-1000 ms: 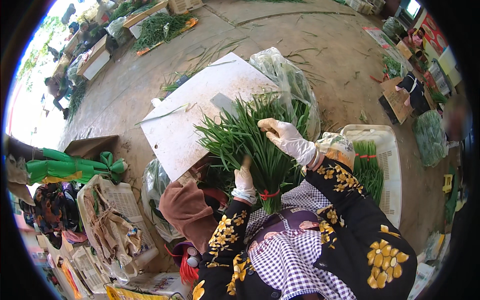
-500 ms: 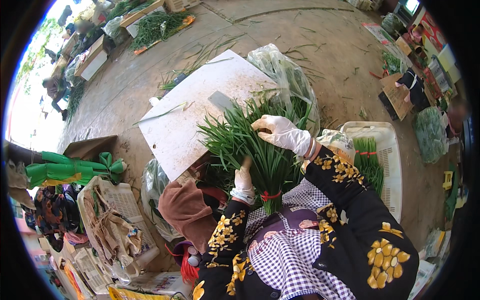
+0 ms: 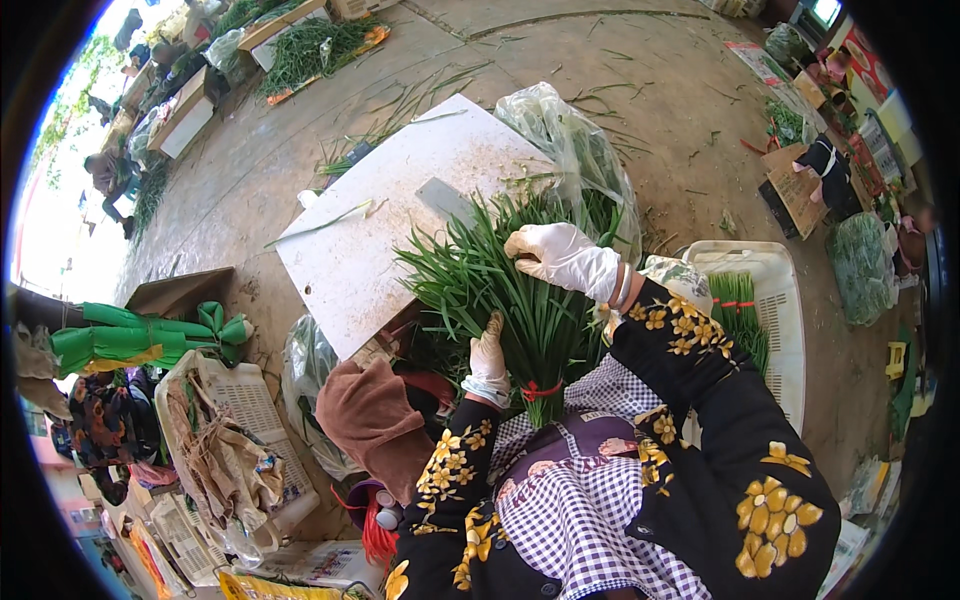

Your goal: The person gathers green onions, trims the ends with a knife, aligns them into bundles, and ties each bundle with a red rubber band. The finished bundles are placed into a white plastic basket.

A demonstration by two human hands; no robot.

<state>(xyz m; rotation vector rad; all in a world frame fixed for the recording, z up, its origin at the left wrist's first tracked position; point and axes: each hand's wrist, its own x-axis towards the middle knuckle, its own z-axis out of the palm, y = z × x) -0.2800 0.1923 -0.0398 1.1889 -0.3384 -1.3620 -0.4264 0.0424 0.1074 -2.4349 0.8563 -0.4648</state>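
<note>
A thick bunch of long green garlic chives (image 3: pixel 540 335) stands against my lap, its stems tied low with a red band (image 3: pixel 543 391) and its leaves fanned toward the board. My left hand (image 3: pixel 488 355), in a white glove, grips the bunch's left side, thumb pointing up; the leaves hide its other fingers. On the upper right of the bunch, my gloved right hand (image 3: pixel 568 262) is closed, fingertips curled onto the leaves; what it pinches is partly hidden. A white board (image 3: pixel 370 240) lies beyond, with a flat metal plate (image 3: pixel 443 199) near the leaves.
At my right, a white plastic crate (image 3: pixel 787 330) holds tied chives. A clear plastic bag (image 3: pixel 560 130) of greens sits past the board's far corner. On my left are a brown cloth (image 3: pixel 370 420) and a crate with sacking (image 3: pixel 265 400). Loose leaves litter the floor.
My left thumb has settled against the leaves, where it was blurred before. The right hand stays almost in place on the bunch.
</note>
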